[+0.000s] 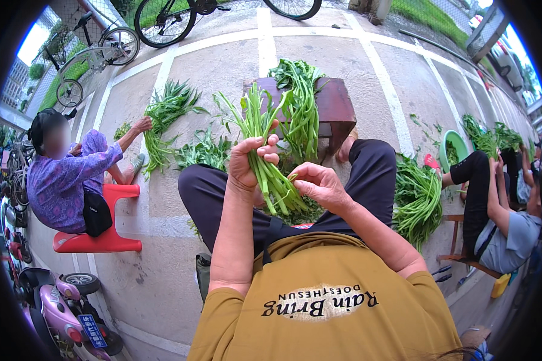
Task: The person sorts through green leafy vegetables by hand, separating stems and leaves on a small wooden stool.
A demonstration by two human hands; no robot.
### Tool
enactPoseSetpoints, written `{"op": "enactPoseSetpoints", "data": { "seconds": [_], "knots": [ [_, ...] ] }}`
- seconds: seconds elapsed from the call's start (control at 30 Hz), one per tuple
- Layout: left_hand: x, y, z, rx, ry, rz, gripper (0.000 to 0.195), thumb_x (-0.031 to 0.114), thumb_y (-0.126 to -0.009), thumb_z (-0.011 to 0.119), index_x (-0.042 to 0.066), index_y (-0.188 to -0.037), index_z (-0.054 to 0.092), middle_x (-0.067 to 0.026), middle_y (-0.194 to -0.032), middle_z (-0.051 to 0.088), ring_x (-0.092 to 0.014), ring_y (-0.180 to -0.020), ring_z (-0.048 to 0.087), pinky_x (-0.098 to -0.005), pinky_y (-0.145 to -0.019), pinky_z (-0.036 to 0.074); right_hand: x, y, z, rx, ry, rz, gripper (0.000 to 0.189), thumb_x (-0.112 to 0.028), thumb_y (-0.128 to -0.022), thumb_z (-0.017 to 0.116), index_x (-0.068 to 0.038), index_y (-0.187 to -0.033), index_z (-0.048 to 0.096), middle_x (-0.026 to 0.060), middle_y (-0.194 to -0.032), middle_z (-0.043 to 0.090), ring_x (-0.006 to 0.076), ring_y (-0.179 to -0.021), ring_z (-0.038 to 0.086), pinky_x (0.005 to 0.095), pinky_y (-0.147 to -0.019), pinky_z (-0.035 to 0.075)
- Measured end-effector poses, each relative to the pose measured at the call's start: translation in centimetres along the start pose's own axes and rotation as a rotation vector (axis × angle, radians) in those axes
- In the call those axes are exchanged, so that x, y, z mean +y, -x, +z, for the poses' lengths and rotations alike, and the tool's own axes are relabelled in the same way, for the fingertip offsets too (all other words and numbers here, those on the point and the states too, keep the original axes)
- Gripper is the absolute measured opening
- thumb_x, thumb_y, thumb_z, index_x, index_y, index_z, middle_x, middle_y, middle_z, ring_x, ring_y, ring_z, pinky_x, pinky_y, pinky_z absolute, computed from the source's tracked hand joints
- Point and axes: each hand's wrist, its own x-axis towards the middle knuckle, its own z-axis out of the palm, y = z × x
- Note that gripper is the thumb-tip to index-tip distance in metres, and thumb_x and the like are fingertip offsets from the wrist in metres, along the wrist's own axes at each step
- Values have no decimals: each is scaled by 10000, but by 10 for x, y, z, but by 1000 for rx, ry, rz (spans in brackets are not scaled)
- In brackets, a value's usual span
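Note:
My left hand (pixel 248 158) grips a bunch of long green leafy stems (pixel 268 180), which look like water spinach, slanting over my lap with the cut ends toward me. My right hand (pixel 320 185) is at the lower ends of that bunch, thumb and forefinger pinched at a stem. Whether a piece is between those fingertips is hard to tell. Just beyond, a second heap of the same greens (pixel 302 113) droops over the near edge of a dark red wooden stool (pixel 338 101). Loose leaves lie on the ground under my hands, partly hidden.
More greens lie on the paving at left (pixel 203 149) and right (pixel 418 198). A person on a red plastic stool (pixel 97 243) handles greens (pixel 169 110) at left. People sit at right by a green basin (pixel 454 149). Bicycles (pixel 165 20) and a pink scooter (pixel 58 307) stand around.

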Motion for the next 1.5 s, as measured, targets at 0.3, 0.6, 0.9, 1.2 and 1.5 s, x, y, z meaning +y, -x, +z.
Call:
{"op": "enactPoseSetpoints", "data": {
  "seconds": [0.3,0.6,0.9,1.2,1.5],
  "knots": [
    [-2,2,7,42,-100,-3,519,13,-826,483,-45,-1315,319,-122,-943,509,-100,-665,502,-260,-649,442,3,7,-11,147,85,-37,119,-116,-876,588,-21,-947,588,22,-858,623,69,-767,579,207,-652,459],
    [6,-6,11,160,-240,52,256,15,-828,483,-54,-1074,481,-111,-928,537,-107,-669,524,-294,-641,451,12,10,-26,181,4,-45,130,-119,-856,604,-16,-933,589,4,-851,612,61,-751,566,196,-641,461],
    [18,-11,8,271,-336,142,201,21,-819,520,-72,-996,499,-105,-896,553,-109,-652,525,-295,-627,456,27,6,-31,123,-13,29,123,-132,-851,618,-33,-917,587,-9,-839,601,42,-752,553,193,-646,451],
    [19,-11,1,300,-393,159,401,27,-843,496,-54,-1227,417,-103,-923,545,-95,-653,508,-277,-641,442,28,5,-39,85,153,6,105,-99,-855,621,-14,-906,587,-37,-804,567,19,-731,508,184,-652,431],
    [11,-3,9,309,-425,195,370,-3,-803,509,-39,-1164,438,-124,-901,537,-114,-648,532,-300,-617,454,34,-1,-40,271,-23,2,75,-96,-844,593,-25,-830,575,35,-732,608,85,-659,557,219,-631,455]
  ]
}}
